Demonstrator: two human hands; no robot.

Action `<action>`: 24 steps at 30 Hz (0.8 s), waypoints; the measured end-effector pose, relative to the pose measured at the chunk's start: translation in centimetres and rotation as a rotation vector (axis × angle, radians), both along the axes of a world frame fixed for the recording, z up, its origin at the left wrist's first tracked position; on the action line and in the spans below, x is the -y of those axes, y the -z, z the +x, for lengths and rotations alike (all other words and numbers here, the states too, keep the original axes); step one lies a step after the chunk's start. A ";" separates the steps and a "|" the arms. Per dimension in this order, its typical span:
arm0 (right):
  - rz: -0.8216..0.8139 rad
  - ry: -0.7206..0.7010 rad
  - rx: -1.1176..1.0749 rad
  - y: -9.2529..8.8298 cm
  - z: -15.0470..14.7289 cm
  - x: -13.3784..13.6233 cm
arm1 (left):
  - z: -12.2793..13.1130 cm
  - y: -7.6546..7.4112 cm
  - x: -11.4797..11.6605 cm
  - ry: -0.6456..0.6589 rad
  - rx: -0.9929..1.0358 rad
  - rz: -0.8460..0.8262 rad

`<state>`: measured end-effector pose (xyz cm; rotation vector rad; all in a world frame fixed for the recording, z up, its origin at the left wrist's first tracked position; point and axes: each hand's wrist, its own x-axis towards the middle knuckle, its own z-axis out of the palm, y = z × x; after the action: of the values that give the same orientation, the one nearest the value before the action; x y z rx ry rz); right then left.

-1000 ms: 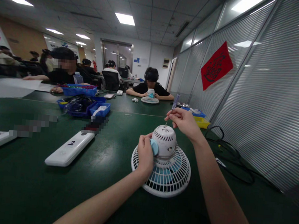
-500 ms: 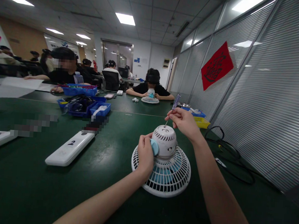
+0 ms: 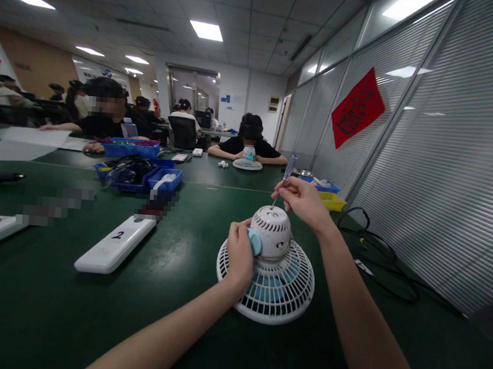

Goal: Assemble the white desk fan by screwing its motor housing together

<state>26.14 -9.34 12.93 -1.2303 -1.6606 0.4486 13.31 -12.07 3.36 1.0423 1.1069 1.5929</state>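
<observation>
The fingers of the right hand (image 3: 305, 203) pinched the screwdriver (image 3: 290, 166) low down, its handle leaning up and to the right above them, its tip at the top of the fan (image 3: 270, 243). Those of the left hand (image 3: 240, 255) were curled closed on the fan's left side, against the blue knob (image 3: 255, 242). The fan stood grille down on the table (image 3: 176, 315), between the forearms. Well apart to its left lay a white case (image 3: 111, 250) marked 2. A black cable (image 3: 394, 255) lay to the right, near a yellow tray (image 3: 333, 202). Across the table, a person (image 3: 268, 149) had both hands at a second fan (image 3: 247, 164).
</observation>
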 end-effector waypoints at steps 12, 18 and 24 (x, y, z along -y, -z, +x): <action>0.023 0.018 0.012 -0.1 0.0 0.1 | 0.0 0.0 0.0 0.006 0.001 -0.006; 0.054 0.031 -0.004 -0.2 0.1 0.2 | 0.0 -0.1 0.1 0.004 -0.005 -0.009; 0.011 0.005 0.019 0.0 -0.2 0.2 | 0.0 0.1 0.0 -0.006 -0.006 -0.001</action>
<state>25.98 -9.50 12.95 -1.2337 -1.6736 0.4255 13.36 -12.06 3.31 1.0439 1.1160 1.5950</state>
